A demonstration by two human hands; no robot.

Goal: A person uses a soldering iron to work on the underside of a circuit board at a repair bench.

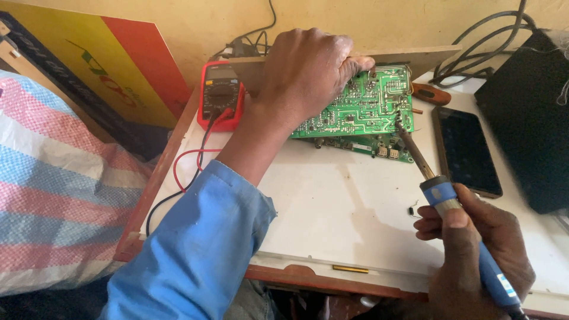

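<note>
The left hand point(305, 74) curls its fingers point(355, 64) over the top edge of a green circuit board point(361, 106), propping it tilted on the white counter point(332, 207). The right hand point(474, 249) wraps its fingers point(430, 225) tightly around a blue-handled soldering iron point(441, 192), whose tip touches the board's right side, beyond those fingers. A red multimeter point(220, 95) sits just left of the left hand.

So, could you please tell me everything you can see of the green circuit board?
The green circuit board is propped up on edge, tilted, its solder side with pale traces facing the camera. The left hand grips its top edge. The soldering iron in the right hand touches its right side. It stands on the white tabletop.
</note>
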